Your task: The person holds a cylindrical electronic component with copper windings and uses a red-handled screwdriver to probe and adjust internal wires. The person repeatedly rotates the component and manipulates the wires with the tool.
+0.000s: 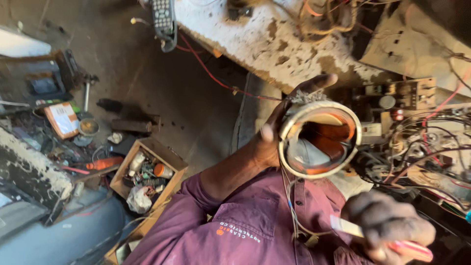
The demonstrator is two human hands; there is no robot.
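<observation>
My left hand (265, 145) is shut around a round white-rimmed coil ring (319, 140) with copper-orange windings inside, held up over my purple shirt (245, 225). Thin wires hang from the ring down across the shirt. Low at the right, my right hand (387, 223) grips a red-handled tool (414, 250), and a pale flat strip (346, 225) sticks out of the fist toward the left. The two hands are apart, with the right one below the ring.
A circuit board tangled with wires (417, 127) lies at the right. A worn white bench (265, 39) runs along the top, with a remote control (163, 19) at its edge. On the floor stand a wooden box of parts (147, 172) and an orange-handled screwdriver (103, 163).
</observation>
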